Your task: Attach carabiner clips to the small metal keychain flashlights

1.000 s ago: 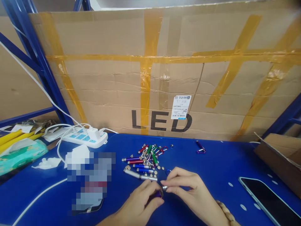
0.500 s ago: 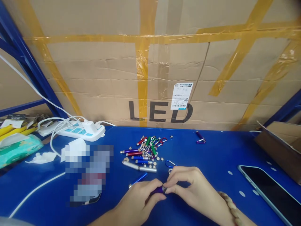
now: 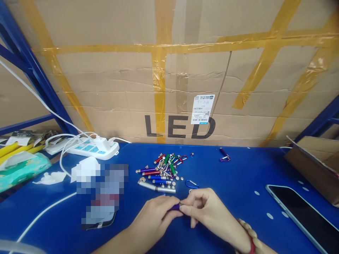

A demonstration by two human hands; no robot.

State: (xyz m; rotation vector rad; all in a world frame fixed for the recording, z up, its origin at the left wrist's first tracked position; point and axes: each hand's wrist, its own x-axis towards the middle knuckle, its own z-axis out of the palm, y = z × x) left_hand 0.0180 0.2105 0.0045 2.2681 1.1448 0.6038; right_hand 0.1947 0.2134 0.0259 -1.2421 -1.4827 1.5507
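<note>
My left hand is closed around a small purple metal flashlight tube just above the blue table. The thumb and forefinger of my right hand pinch the tube's right end, where a bit of silver metal shows; the fingers hide what exactly they grip. Beyond the hands lies a pile of red, green, blue and purple tubes with clips, among them a green tube. A silver tube rests at the pile's front, with small button cells scattered around. A blue carabiner clip lies just past my right hand.
A phone lies at right beside an open cardboard box. At left are a blurred-out object, a white power strip with cables and a tissue pack. A large carton stands behind the table.
Both hands have shifted slightly left with the purple tube, and my right fingers have curled closer over its end. The left hand now covers most of the blue tube behind it.
</note>
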